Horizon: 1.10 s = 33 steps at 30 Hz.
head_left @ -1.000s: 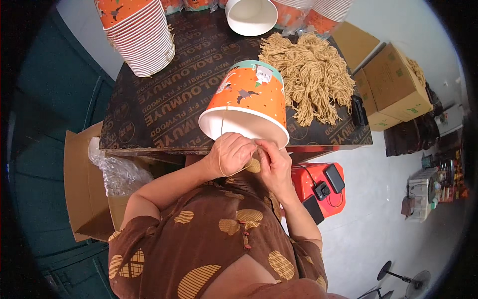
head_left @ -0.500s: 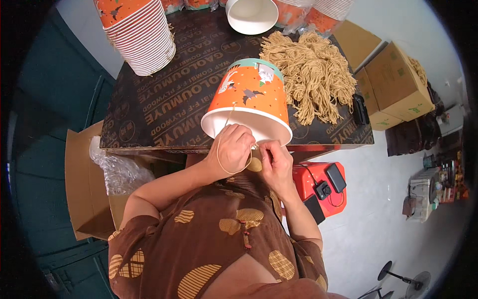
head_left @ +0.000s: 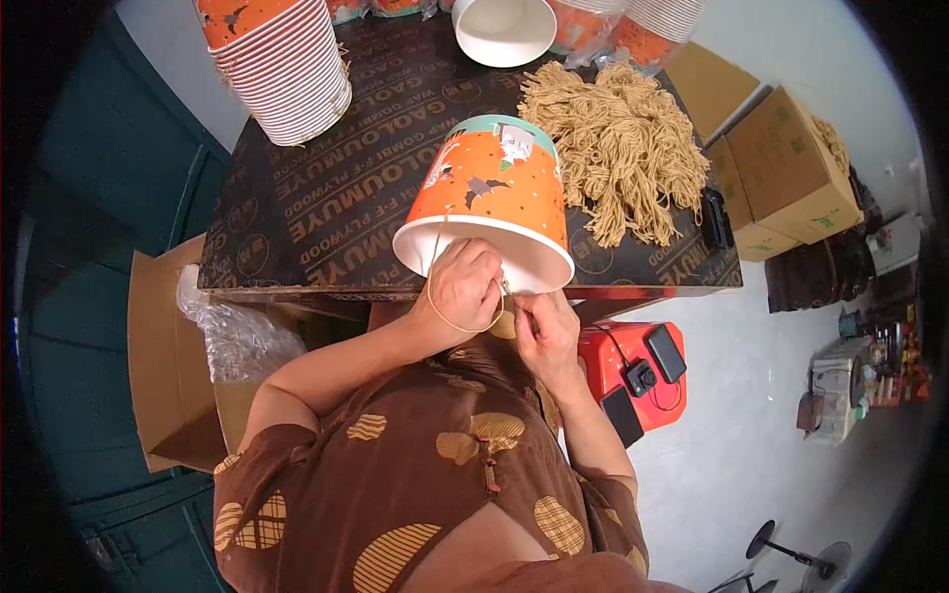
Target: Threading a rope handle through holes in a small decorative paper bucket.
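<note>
An orange paper bucket (head_left: 484,183) with bat pictures and a green band lies tilted at the table's near edge, its white mouth turned toward me. A thin tan cord (head_left: 431,287) comes from the bucket's side near the rim and loops around my left hand. My left hand (head_left: 462,285) is at the mouth, fingers closed in a pinch on the cord. Just right of it and slightly lower, my right hand (head_left: 547,331) pinches at the rim, where a bit of cord shows between the hands. The fingertips partly hide the cord's end.
A heap of tan cords (head_left: 633,148) lies right of the bucket on the dark printed tabletop (head_left: 326,188). Nested buckets (head_left: 282,74) stand far left, and a white-lined bucket (head_left: 504,35) lies behind. Cardboard boxes (head_left: 791,163), a red stool (head_left: 643,346) and an open carton (head_left: 173,366) surround the table.
The bucket has shifted and turned slightly to the left. My right hand has moved a little lower, while both hands stay pinched at the rim.
</note>
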Tool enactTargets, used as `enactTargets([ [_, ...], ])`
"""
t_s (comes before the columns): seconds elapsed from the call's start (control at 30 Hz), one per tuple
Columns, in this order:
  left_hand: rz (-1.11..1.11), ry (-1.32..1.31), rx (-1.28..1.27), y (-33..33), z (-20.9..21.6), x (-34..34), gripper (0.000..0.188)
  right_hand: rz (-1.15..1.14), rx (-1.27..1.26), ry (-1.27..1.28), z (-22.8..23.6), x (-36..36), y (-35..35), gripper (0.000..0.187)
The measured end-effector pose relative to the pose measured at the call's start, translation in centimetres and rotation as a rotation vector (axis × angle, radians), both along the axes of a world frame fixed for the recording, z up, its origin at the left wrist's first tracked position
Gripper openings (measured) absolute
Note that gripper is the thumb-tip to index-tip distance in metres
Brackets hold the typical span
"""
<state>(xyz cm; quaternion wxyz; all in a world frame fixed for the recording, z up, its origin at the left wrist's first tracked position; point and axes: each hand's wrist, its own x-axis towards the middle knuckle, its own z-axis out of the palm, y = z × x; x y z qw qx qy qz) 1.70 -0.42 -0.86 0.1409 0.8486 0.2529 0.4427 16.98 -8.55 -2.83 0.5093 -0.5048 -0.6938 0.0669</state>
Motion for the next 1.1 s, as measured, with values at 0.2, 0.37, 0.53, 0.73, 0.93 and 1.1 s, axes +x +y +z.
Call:
enactTargets([
  [0.2,-0.016,-0.069,-0.013,0.4,-0.5,0.4,0.014,-0.02,0.061,0.007,-0.4,-0.6,0.6,0.018],
  [0.37,0.01,-0.058,-0.09,0.4,-0.1,0.5,0.012,-0.037,0.038,-0.014,-0.6,-0.7,0.4,0.019],
  [0.53,0.037,-0.097,-0.172,0.5,-0.3,0.5,0.01,-0.129,0.02,-0.069,-0.2,-1.1,-0.5,0.021],
  [0.73,0.044,-0.097,-0.178,0.7,-0.3,0.8,0.008,-0.13,-0.033,-0.104,-1.0,-1.0,-0.5,0.019],
  [0.93,0.084,0.002,-0.196,0.9,-0.2,0.5,0.006,-0.1,-0.053,-0.125,-0.9,-0.8,-0.3,0.02],
  [1.1,0.032,0.219,-0.246,1.0,2.5,-0.3,0.003,-0.13,-0.113,-0.004,-1.2,-0.5,-0.5,0.014],
])
